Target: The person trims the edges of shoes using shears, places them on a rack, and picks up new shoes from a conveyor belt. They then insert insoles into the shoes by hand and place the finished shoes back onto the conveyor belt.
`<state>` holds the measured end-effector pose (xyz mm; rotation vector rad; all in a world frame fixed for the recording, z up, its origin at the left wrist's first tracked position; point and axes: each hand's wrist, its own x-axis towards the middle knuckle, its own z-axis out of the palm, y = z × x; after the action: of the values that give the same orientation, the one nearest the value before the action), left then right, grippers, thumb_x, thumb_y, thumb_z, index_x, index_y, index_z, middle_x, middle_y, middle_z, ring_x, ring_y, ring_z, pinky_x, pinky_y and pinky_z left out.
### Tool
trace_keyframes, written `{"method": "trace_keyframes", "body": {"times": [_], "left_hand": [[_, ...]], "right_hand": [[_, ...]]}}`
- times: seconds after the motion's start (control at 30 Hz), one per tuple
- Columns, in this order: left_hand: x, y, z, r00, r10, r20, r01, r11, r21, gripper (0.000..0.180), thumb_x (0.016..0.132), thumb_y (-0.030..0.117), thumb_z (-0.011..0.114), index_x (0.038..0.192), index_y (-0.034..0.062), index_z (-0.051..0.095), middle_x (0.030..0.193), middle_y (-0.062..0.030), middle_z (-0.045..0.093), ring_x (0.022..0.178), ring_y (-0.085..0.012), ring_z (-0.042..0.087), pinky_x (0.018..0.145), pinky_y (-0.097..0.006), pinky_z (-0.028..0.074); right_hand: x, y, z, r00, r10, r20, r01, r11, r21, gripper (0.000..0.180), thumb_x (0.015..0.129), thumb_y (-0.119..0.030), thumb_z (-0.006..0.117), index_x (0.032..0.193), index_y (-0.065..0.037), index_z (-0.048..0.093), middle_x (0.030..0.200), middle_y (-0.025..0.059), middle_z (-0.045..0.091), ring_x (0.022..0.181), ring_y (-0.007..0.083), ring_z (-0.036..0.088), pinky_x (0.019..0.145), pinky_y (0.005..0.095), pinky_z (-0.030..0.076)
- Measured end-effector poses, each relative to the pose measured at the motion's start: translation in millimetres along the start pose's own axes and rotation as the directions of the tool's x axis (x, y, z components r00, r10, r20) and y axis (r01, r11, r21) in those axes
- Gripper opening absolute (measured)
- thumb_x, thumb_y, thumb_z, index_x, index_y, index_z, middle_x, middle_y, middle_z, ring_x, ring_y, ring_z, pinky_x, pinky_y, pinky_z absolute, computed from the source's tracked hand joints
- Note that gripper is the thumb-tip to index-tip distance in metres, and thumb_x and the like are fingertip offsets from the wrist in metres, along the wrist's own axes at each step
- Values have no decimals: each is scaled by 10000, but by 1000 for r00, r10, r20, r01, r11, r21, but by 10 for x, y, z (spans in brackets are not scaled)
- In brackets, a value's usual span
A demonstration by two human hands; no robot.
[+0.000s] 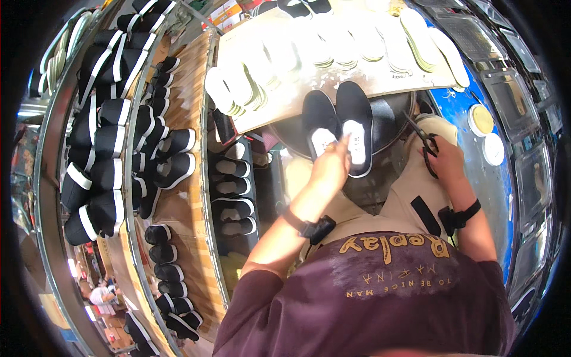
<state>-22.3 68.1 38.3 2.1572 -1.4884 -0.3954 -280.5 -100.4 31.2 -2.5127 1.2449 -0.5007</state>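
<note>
My left hand (333,162) is closed on a pair of black slip-on shoes at their heel ends. The left shoe (318,110) and the right shoe (353,101) lie side by side, toes pointing away from me, with white insoles showing inside. Black scissors (427,141) are in my right hand (447,157), over my right thigh, with the blades pointing up and left, apart from the shoes. Beyond the shoes, several stacks of white insoles (416,44) stand on a pale board (380,84).
Racks on the left hold rows of black shoes with white edges (110,178), and more dark shoes (232,187) sit on a nearer shelf. To my right is a blue surface (496,190) with two round lids (480,120). A dark round seat or tub (389,119) lies under the board's edge.
</note>
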Motion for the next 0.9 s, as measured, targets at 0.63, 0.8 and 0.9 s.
{"method": "trace_keyframes", "body": {"times": [0.63, 0.8, 0.9], "left_hand": [[-1721, -617, -1977, 869, 157, -468, 191, 768, 611, 473, 655, 437, 800, 604, 76, 498, 615, -96, 513, 558, -296, 539, 511, -389, 444], [-2835, -1602, -2800, 731, 38, -681, 607, 421, 674, 399, 773, 435, 724, 677, 72, 588, 704, -94, 600, 668, -315, 605, 596, -422, 487], [-3851, -2330, -3307, 458, -331, -825, 889, 177, 422, 455, 783, 462, 710, 990, 60, 659, 1050, -213, 632, 980, -423, 591, 850, -468, 466]], "right_hand": [[-109, 418, 300, 999, 49, 16, -48, 995, -84, 329, 880, -346, 641, 1111, -114, 603, 965, 129, 695, 878, 342, 665, 701, 423, 512], [-139, 397, 310, 1000, -18, -7, 17, 989, -147, 337, 873, -369, 647, 1098, -121, 606, 948, 120, 698, 855, 344, 666, 685, 423, 513], [-153, 268, 259, 1000, -17, 9, 18, 984, -175, 340, 871, -380, 647, 1096, -128, 606, 942, 118, 698, 842, 350, 664, 675, 426, 512]]}}
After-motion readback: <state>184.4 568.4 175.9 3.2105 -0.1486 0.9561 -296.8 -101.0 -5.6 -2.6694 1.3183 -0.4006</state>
